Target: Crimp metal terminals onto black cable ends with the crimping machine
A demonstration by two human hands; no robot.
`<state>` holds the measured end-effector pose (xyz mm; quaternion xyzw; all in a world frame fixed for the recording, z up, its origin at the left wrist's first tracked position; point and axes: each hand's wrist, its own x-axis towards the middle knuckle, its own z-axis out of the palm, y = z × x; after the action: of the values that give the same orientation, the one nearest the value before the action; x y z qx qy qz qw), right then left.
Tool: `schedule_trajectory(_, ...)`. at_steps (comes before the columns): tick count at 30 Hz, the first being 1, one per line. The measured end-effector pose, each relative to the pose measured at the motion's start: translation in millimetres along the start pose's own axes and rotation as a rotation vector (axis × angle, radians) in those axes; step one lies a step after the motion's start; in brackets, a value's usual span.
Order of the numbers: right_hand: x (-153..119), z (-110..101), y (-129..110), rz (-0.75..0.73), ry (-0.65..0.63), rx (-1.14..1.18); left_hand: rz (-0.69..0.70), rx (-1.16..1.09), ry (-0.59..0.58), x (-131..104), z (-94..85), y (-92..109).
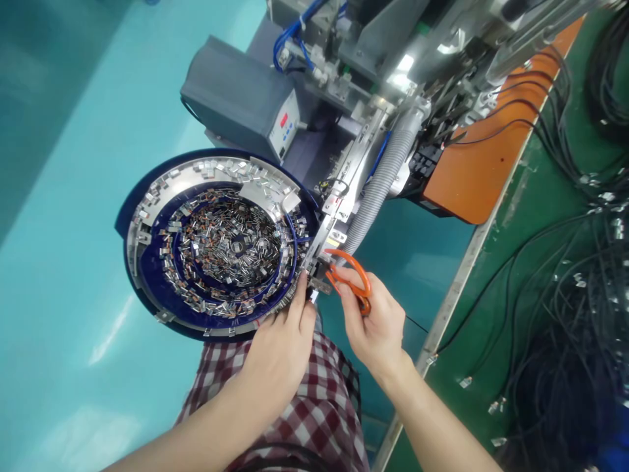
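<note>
My right hand (pixel 373 314) is closed around a pair of orange-handled pliers (pixel 363 278). Their dark jaws point left at the lower end of the metal feed track (pixel 327 229), and I cannot make out whether they grip anything. My left hand (pixel 285 344) lies at the near right rim of a dark blue vibratory feeder bowl (pixel 147 275). Its fingers are stretched out, with the index fingertip touching the track's lower end close to the jaws. Small metal connector parts (pixel 236 246) fill the bowl's middle and line its spiral ledges.
A grey controller box (pixel 240 92) with a red display stands behind the bowl. A ribbed grey hose (pixel 383 177) runs beside the track up to the machine (pixel 393 59). Right of it are an orange plate (pixel 476 170) and a green table (pixel 521 229) with bundled black cables (pixel 555 347).
</note>
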<state>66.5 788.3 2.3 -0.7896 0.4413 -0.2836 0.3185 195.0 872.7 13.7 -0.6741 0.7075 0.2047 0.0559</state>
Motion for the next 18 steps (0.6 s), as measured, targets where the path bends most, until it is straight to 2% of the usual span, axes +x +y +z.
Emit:
schedule_trajectory(4, 1.7, -1.4, -2.2, -0.038, -0.049, -0.028, 0.016, -0.017, 0.045, -1.9, 0.1, 0.3)
schedule_trajectory(11, -0.1, -7.3, -3.0, -0.087, -0.121, -0.017, 0.016, -0.017, 0.010, -6.6, -1.9, 2.5)
schedule_trajectory(15, -0.7, -8.7, -0.5, -0.090, -0.106, 0.002, 0.008, -0.011, 0.056, -5.4, -2.9, 4.4)
schedule_trajectory(18, -1.0, -7.8, 0.4, -0.111, -0.099, 0.031, -0.004, -0.061, 0.042, 2.5, -8.3, 4.1)
